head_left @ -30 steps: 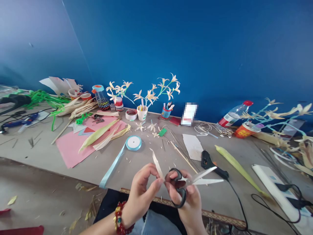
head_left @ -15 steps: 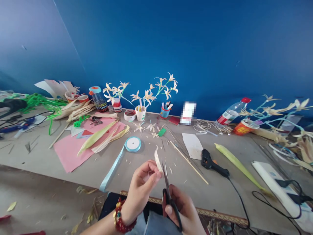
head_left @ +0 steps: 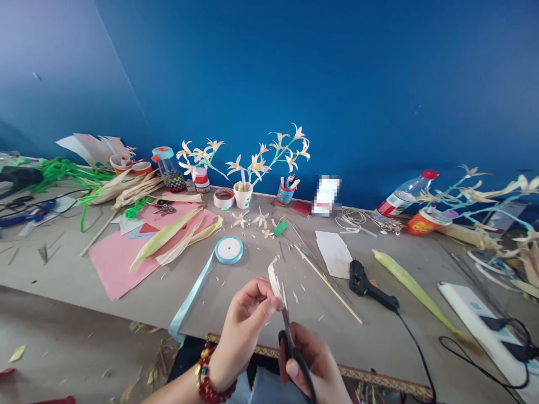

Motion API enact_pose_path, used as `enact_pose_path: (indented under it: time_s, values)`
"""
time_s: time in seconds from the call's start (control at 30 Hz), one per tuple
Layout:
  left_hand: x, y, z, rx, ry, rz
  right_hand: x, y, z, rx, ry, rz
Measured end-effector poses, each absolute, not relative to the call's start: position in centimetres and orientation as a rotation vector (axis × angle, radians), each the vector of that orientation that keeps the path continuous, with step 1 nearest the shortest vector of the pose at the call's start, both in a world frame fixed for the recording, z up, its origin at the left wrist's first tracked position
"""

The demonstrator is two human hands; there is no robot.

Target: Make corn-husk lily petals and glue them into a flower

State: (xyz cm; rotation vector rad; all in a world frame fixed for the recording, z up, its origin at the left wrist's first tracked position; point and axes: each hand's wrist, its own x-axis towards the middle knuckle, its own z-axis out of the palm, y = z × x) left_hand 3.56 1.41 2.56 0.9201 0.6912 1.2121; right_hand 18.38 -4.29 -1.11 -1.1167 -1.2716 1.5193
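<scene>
Between thumb and fingers, my left hand (head_left: 251,314) pinches a narrow strip of pale corn husk (head_left: 273,280), its curled tip pointing up. My right hand (head_left: 314,356) grips black-handled scissors (head_left: 287,325) by the finger loops. The blades point upward, slightly parted, against the right edge of the husk strip. Beyond my hands, small husk scraps lie scattered on the table (head_left: 248,269). A roll of light blue ribbon (head_left: 229,249) lies to the left, its loose end trailing off the front edge. Several cut husk flowers (head_left: 240,219) lie farther back.
A black glue gun (head_left: 370,286), a green husk (head_left: 415,286) and a white power strip (head_left: 480,331) lie on the right. Thin sticks (head_left: 328,283) lie in the middle. Pink paper (head_left: 113,269) bears husks at left. Flower stems stand in a white cup (head_left: 243,195) by the wall.
The husk strip's tip has dipped slightly, and the scissor blades now sit closer against its side. Both hands keep their grips; the whole view has shifted a little.
</scene>
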Motion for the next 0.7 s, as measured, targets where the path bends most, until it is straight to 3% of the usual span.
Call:
enact_pose_path:
  time_s: [0.7]
  values:
    - [2.65, 1.8, 2.96, 1.267, 0.774, 1.192, 19.17, -4.56, -1.5, -1.133, -1.237, 1.603]
